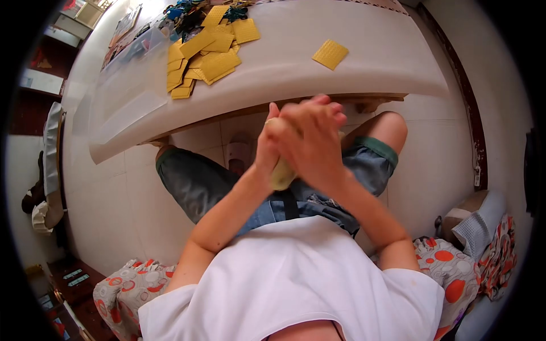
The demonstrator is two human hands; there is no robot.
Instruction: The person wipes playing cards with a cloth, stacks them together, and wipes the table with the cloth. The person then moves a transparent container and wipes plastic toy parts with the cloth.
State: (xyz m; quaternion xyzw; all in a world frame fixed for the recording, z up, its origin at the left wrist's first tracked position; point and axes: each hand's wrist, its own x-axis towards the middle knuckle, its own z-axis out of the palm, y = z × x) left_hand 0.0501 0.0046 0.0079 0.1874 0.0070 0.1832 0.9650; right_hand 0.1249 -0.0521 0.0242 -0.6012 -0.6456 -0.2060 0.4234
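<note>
- what's at far left?
- a clear box (129, 85), on a white sheet (392, 65) that covers the table. the sheet's near edge hangs over a wooden edge (224, 117).
- and next?
- a loose pile of gold cards (220, 63), overlapping at odd angles just right of the box. a dark heap (185, 14) with some blue in it lies behind them.
- where's the left hand (267, 142)?
- in front of the table, above the lap, thumb up, pressed against the right hand (316, 139).
- holding anything?
- a pale yellow thing (282, 175) shows just below both hands, between the wrists. i can't tell which hand grips it, if either does, or what it is.
- how does the right hand look?
- blurred, laid across the left, fingers bent at the far end. how tightly the two are closed, i can't tell.
- anything further right?
- one lone card (330, 54), flat on the sheet beyond the hands, well apart from the pile. lower down, a spotted cloth (449, 264) beside the white shirt (296, 273).
</note>
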